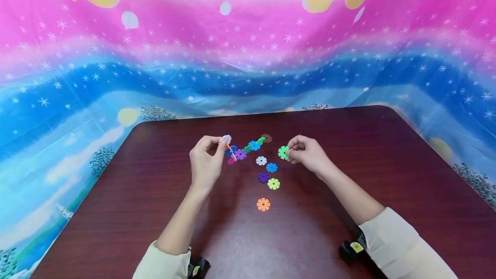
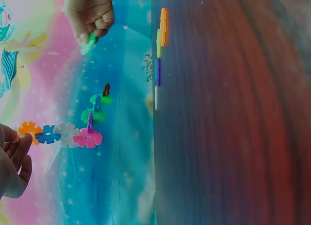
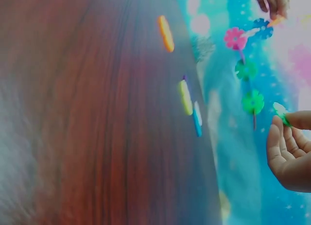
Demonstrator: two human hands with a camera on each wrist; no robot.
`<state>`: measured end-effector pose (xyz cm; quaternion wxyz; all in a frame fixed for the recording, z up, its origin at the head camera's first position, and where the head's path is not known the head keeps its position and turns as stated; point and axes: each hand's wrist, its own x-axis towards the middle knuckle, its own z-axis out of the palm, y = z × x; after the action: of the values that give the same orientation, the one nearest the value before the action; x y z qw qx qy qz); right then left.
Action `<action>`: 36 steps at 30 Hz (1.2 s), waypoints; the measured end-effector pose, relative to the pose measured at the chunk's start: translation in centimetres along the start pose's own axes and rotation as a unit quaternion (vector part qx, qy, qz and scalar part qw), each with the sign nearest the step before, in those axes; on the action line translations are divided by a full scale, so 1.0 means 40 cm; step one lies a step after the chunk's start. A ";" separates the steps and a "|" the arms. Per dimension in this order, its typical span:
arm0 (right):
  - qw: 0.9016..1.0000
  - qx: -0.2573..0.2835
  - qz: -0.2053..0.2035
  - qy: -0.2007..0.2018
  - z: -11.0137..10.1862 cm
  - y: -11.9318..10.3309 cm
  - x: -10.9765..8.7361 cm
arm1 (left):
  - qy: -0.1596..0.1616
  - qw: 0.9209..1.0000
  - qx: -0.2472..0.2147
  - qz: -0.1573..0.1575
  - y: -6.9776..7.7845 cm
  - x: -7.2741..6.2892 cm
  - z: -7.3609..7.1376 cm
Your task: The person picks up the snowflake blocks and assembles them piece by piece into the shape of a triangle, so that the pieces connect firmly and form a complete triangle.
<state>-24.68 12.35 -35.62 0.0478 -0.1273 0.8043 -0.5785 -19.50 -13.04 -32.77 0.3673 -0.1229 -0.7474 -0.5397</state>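
Observation:
My left hand (image 1: 205,162) pinches one end of a chain of plastic snowflake discs, with a white disc (image 1: 225,138) at the thumb and fingertips. The chain stretches off to the right, raised over the table. Orange (image 2: 30,129), blue, white and pink discs (image 2: 88,139) show along it in the left wrist view, then purple, green and blue ones up to a brown disc (image 2: 106,89) at the far end. Between thumb and fingers my right hand (image 1: 310,154) holds a single green disc (image 1: 282,153), apart from the chain and near its brown end.
Loose discs lie flat on the dark wooden table (image 1: 135,206) between the arms: white (image 1: 258,161), blue (image 1: 269,168), purple (image 1: 261,178), yellow-green (image 1: 271,184) and, nearer, orange (image 1: 260,205). A printed cloth (image 1: 252,46) hangs behind the table and along its sides.

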 end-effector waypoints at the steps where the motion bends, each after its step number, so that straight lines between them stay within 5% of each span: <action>1: 1.000 0.010 -0.002 0.004 0.001 -0.006 -0.004 | -0.003 1.000 0.004 0.005 -0.008 -0.001 0.004; 6: 0.998 0.065 -0.005 0.022 0.007 -0.036 -0.025 | -0.036 0.998 0.022 0.048 -0.022 -0.010 0.021; 18: 0.987 0.156 -0.035 0.023 0.037 -0.113 -0.066 | -0.131 0.983 0.024 0.127 0.013 -0.041 0.062; 36: 0.987 0.157 -0.025 0.010 0.068 -0.136 -0.093 | -0.158 0.976 0.030 0.145 0.040 -0.064 0.081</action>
<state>-19.66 9.21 -31.64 0.0444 -0.1329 0.7003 -0.7000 -18.14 -8.96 -33.83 0.3230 -0.3027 -0.7859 -0.4319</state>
